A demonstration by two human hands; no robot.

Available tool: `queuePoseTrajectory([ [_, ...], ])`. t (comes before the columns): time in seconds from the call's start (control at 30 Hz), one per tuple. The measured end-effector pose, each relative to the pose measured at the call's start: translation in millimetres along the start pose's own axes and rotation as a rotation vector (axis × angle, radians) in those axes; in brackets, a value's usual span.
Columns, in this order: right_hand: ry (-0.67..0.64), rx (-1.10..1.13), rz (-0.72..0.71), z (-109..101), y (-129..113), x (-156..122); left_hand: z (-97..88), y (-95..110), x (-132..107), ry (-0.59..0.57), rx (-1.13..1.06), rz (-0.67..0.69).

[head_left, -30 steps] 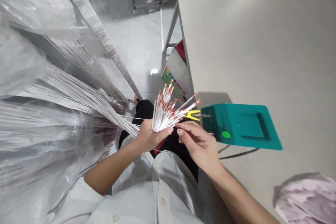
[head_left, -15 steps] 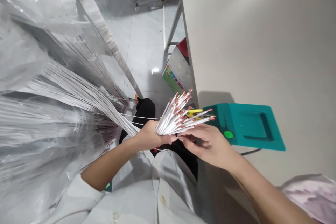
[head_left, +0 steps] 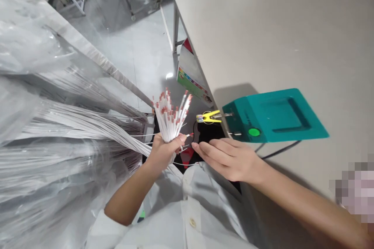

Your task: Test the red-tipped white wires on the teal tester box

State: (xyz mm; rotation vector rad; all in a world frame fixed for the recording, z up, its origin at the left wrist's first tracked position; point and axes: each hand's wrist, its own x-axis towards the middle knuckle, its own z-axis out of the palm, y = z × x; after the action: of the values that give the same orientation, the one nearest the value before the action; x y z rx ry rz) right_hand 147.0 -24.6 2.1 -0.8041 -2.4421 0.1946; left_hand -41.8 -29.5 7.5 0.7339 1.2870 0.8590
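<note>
My left hand [head_left: 163, 149] is closed around a thick bundle of white wires [head_left: 168, 124] with reddish, copper-coloured tips, which fan out upward above the thumb. A few single wire ends stick out to the right beside that thumb. Close to these loose ends, my right hand [head_left: 228, 159] has its fingers stretched out, and I see nothing held in it. Beyond the right fingers, a yellow clip [head_left: 212, 116] sits at the metal prong of a teal device [head_left: 280, 114] with a green button [head_left: 254, 132].
On the left, more white wires [head_left: 58, 155] lie in clear plastic sheeting [head_left: 26, 46] beside a slanting rail [head_left: 87, 54]. The device stands on a beige table [head_left: 277, 39], a black cable [head_left: 283, 151] running from it. A printed box [head_left: 191, 78] is under the table edge.
The wire bundle has moved left and now points more upward. My right hand has drawn away from it, fingers straighter. The yellow clip shows fully, and the camera view has turned.
</note>
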Motion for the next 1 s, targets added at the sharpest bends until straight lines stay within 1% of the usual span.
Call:
queuePoseTrajectory([
  [0.07, 0.067, 0.009, 0.043, -1, 0, -2, -0.9, 1, -1, 0.030, 0.050, 0.040],
  [0.1, 0.122, 0.034, 0.093, -2, -1, -2, -1.3, 2, -1, 0.031, 0.082, 0.057],
  [0.17, 0.234, 0.149, 0.239, -4, -2, 0, -1.4, 3, -3, 0.009, 0.158, 0.082],
  [0.23, 0.278, 0.310, 0.393, -7, -4, 6, -0.4, 5, -4, -0.022, 0.238, 0.110],
  [0.27, 0.273, 0.378, 0.452, -8, -5, 9, 0.2, 6, -5, -0.038, 0.274, 0.126],
  [0.33, 0.224, 0.482, 0.508, -9, -5, 16, 1.6, 6, -6, -0.071, 0.317, 0.165],
  [0.47, 0.052, 0.619, 0.472, -9, -2, 24, 1.3, 7, -7, -0.126, 0.302, 0.214],
  [0.5, 0.025, 0.648, 0.470, -9, -2, 24, 0.4, 8, -7, -0.136, 0.299, 0.211],
  [0.57, 0.022, 0.739, 0.507, -6, -1, 24, -2.1, 9, -8, -0.146, 0.294, 0.197],
  [0.63, 0.056, 0.927, 0.604, 0, -3, 23, -4.6, 11, -9, -0.146, 0.276, 0.174],
  [0.73, 0.089, 1.272, 0.862, 11, -11, 22, -6.9, 11, -10, -0.148, 0.217, 0.155],
  [0.8, 0.126, 1.417, 0.997, 18, -18, 23, -7.1, 10, -10, -0.146, 0.154, 0.172],
  [0.83, 0.166, 1.448, 1.021, 20, -21, 24, -7.0, 9, -10, -0.145, 0.123, 0.184],
  [0.9, 0.250, 1.427, 0.995, 21, -26, 27, -6.5, 6, -10, -0.138, 0.097, 0.187],
  [1.0, 0.319, 1.260, 0.896, 19, -26, 30, -5.8, 1, -10, -0.085, 0.113, 0.143],
])
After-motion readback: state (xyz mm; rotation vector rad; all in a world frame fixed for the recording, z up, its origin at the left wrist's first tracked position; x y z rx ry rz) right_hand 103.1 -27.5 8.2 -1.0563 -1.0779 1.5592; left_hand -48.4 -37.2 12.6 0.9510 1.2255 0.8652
